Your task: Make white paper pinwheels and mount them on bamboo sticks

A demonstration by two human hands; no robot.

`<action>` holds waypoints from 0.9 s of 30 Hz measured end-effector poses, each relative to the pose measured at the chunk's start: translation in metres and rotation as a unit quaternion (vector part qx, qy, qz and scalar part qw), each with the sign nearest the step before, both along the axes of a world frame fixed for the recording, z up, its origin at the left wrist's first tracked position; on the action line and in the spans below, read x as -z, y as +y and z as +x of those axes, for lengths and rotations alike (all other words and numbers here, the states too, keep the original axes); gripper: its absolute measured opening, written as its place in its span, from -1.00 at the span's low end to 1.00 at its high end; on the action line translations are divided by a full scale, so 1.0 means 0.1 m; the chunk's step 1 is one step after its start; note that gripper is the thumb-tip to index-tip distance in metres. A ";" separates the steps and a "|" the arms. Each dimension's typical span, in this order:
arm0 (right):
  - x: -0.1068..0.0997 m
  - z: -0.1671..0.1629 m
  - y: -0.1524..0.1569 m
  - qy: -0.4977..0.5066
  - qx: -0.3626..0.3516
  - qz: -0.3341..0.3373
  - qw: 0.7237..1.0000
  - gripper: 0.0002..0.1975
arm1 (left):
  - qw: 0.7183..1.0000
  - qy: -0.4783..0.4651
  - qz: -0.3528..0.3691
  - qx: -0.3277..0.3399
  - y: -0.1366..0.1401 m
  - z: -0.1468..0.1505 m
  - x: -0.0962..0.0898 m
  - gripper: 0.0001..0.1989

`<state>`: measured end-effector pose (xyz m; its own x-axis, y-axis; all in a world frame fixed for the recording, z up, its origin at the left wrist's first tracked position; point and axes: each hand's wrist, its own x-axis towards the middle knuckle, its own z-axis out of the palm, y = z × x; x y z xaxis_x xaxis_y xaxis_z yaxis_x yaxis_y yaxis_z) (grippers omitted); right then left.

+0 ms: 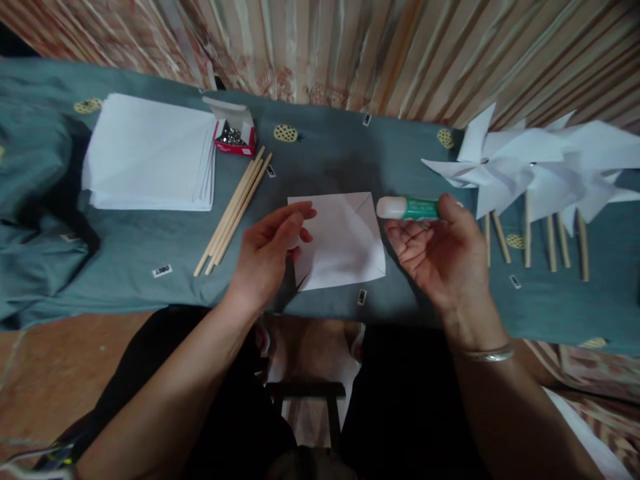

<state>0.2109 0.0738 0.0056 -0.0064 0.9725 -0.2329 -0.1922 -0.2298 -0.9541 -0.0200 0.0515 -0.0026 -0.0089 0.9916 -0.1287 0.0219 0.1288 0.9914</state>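
Note:
In the head view a square sheet of white paper (345,243) lies flat on the cloth in front of me, with diagonal crease lines running in from its corners. My left hand (273,250) is over the paper's left edge, fingers loosely bent and apart, and I make out nothing in it. A green and white glue stick (420,209) lies sideways in my right hand (440,257), held under the thumb. Its white end points left, close to the paper's upper right corner; the fingers below it are half curled, palm up.
A stack of white paper (150,153) lies at left, beside a red box of metal pins (233,137). Several wooden sticks (233,213) lie near it. Paper pinwheels (535,167) on sticks are piled at right. A green cloth (320,157) covers the table before a striped curtain (325,53).

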 end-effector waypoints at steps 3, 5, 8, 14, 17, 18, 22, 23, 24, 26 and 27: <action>-0.02 -0.06 -0.04 0.061 0.014 -0.035 0.997 -0.69 | 0.987 -0.138 -0.081 0.013 -0.02 0.05 0.00 -0.62; -0.03 -0.14 -0.09 0.103 0.023 -0.054 0.993 -0.76 | 0.979 -0.180 -0.095 0.031 -0.07 0.09 0.01 -0.58; -0.04 -0.25 -0.18 0.140 0.013 -0.075 0.987 -0.81 | 0.980 -0.172 -0.092 0.038 -0.14 0.15 0.02 -0.56; -0.07 -0.33 -0.32 0.156 -0.011 -0.078 0.985 -0.75 | 0.985 -0.150 -0.077 0.040 -0.26 0.19 -0.02 -0.66; -0.08 -0.34 -0.39 0.148 -0.013 -0.066 0.987 -0.77 | 0.982 -0.168 -0.079 0.041 -0.31 0.17 -0.04 -0.64; -0.08 -0.34 -0.40 0.146 -0.013 -0.064 0.987 -0.78 | 0.981 -0.174 -0.078 0.041 -0.33 0.17 -0.04 -0.63; -0.09 -0.36 -0.46 0.143 -0.019 -0.059 0.988 -0.77 | 0.980 -0.179 -0.072 0.053 -0.37 0.15 -0.04 -0.61; -0.09 -0.36 -0.47 0.141 -0.020 -0.057 0.988 -0.78 | 0.979 -0.179 -0.073 0.056 -0.37 0.15 -0.04 -0.61; -0.10 -0.36 -0.47 0.138 -0.022 -0.055 0.989 -0.78 | 0.979 -0.179 -0.074 0.058 -0.37 0.15 -0.04 -0.60; -0.09 -0.37 -0.47 0.129 -0.025 -0.049 0.990 -0.79 | 0.980 -0.177 -0.074 0.059 -0.37 0.15 -0.05 -0.59; -0.09 -0.37 -0.47 0.123 -0.026 -0.044 0.991 -0.79 | 0.980 -0.174 -0.072 0.059 -0.37 0.15 -0.05 -0.59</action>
